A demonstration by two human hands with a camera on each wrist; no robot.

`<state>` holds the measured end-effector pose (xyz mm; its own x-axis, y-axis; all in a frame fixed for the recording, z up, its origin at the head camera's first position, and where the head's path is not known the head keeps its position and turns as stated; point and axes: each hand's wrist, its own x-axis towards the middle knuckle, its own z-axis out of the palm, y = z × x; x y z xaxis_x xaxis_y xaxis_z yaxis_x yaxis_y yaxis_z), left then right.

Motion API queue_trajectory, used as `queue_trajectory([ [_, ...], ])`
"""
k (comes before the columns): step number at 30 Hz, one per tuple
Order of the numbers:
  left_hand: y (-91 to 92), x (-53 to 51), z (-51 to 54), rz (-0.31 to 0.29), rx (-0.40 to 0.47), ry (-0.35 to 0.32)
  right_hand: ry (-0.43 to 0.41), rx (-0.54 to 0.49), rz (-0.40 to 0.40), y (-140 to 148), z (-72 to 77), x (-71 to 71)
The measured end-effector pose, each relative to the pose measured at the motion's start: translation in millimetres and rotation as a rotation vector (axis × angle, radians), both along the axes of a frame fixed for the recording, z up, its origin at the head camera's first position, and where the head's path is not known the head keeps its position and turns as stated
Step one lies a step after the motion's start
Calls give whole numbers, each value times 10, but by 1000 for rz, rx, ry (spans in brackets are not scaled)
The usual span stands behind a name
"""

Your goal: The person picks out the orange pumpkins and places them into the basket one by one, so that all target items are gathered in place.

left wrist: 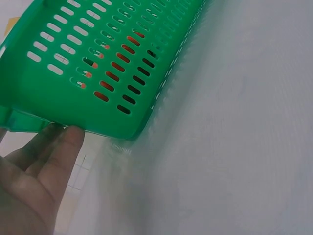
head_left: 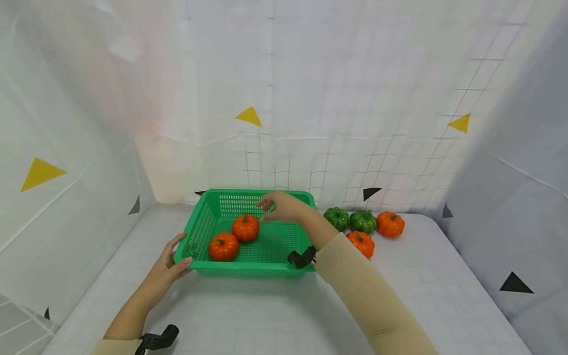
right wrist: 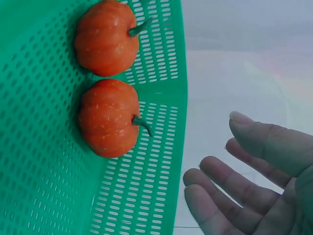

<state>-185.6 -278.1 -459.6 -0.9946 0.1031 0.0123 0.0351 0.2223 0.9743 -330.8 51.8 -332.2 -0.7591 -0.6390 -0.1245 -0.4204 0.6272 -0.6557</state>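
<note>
A green plastic basket (head_left: 262, 268) with slotted walls stands on the table. Two orange pumpkins lie inside: a nearer-left pumpkin (head_left: 224, 247) and another pumpkin (head_left: 245, 228) behind it. At the basket's left front corner, my left hand (head_left: 166, 268) grips the rim, thumb on top and fingers along the outside; the left wrist view shows that hand (left wrist: 36, 181) at the basket's edge. Over the basket hovers my right hand (head_left: 284, 206), holding nothing. In the right wrist view the right hand (right wrist: 249, 186) has its fingers spread and apart from both pumpkins.
Right of the basket sit two green pumpkins (head_left: 363, 222) in a row with an orange pumpkin (head_left: 390, 225). Another orange pumpkin (head_left: 360, 244) lies nearer, partly behind the right sleeve. White sheeting (head_left: 301, 98) with yellow and black triangles walls in the table.
</note>
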Motion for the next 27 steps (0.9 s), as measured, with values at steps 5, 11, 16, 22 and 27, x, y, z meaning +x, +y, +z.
queue_trajectory([
  [5,-14,1,-19,3,-4,4,-13,-11,1,117,12,123],
  [11,-6,6,7,-6,8,6,9,-32,-25,297,-6,210],
  [16,-8,2,-4,-13,5,-4,12,-54,-36,474,2,297],
  [22,-21,-8,-25,-7,-8,6,28,-62,-78,669,-22,364],
  [27,-20,-4,-27,-8,-10,8,54,-78,-100,821,-27,445],
])
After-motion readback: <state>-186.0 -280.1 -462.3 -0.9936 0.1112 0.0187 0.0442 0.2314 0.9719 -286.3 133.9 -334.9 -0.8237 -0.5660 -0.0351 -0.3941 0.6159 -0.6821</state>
